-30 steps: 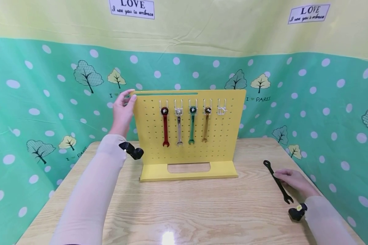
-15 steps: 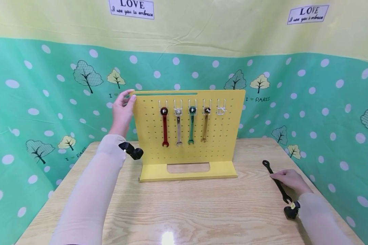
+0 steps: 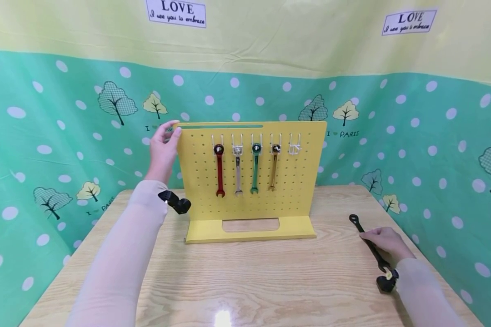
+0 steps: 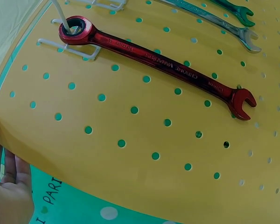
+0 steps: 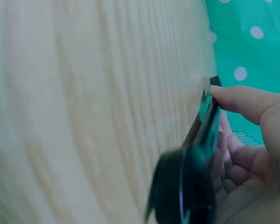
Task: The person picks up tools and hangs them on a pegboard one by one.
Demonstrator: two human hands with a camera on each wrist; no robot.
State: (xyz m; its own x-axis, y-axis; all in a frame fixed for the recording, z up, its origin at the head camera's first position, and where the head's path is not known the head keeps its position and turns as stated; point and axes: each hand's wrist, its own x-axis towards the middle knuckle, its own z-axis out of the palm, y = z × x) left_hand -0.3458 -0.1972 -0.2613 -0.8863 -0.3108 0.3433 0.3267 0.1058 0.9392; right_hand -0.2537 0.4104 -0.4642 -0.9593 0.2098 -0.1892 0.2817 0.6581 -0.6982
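At the yellow pegboard's upper left corner, my left hand grips the edge, thumb in front and fingers behind. On the right of the table, my right hand pinches a black combination wrench near its middle between thumb and fingers. Its ring end points toward the back, its open end toward me. In the right wrist view the wrench looks dark and blurred, close to the tabletop. A red wrench, a silver wrench, a green wrench and a gold wrench hang from the board.
Right of the gold wrench, a white hook holds nothing. The pegboard stands on a flanged base toward the back of the wooden table. A green and yellow patterned curtain surrounds the table.
My right hand has shifted slightly left along with the black wrench, its thumb now lying across the shaft. My left hand stays at the pegboard's corner.
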